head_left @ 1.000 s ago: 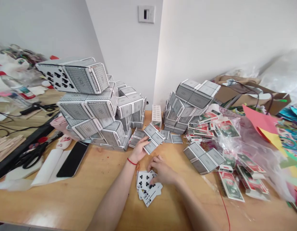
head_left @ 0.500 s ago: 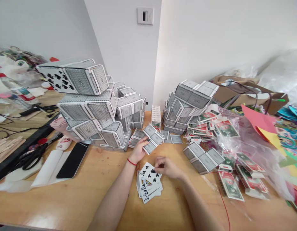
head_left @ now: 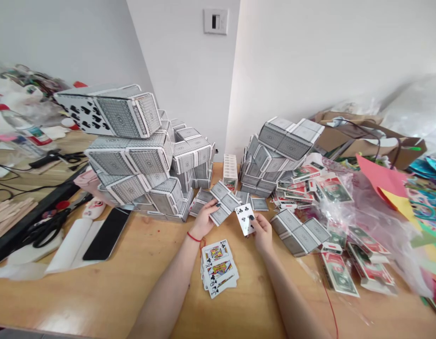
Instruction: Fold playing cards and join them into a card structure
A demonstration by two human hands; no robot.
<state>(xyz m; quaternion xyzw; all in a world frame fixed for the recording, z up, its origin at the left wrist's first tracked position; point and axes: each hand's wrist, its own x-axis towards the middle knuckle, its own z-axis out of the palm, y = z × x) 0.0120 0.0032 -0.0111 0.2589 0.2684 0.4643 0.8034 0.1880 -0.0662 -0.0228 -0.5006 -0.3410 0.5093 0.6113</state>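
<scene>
My left hand (head_left: 205, 220) grips a folded assembly of grey-backed playing cards (head_left: 223, 203), held just above the wooden table (head_left: 108, 292). My right hand (head_left: 262, 230) pinches a single clubs card (head_left: 245, 218), face up and lifted right beside that assembly. Below both hands a small face-up pile of cards (head_left: 218, 267) lies on the table with a king on top.
Blocks built of grey-backed cards are stacked at the left (head_left: 133, 150) and centre right (head_left: 279, 150). Red-and-green card boxes (head_left: 339, 273) and a plastic bag (head_left: 373, 212) crowd the right. Scissors (head_left: 44, 228), a phone (head_left: 107, 233) and white paper lie at the left.
My right hand picked the clubs card off the face-up pile and carried it up toward the card assembly. The king now tops the pile. My left hand stayed put.
</scene>
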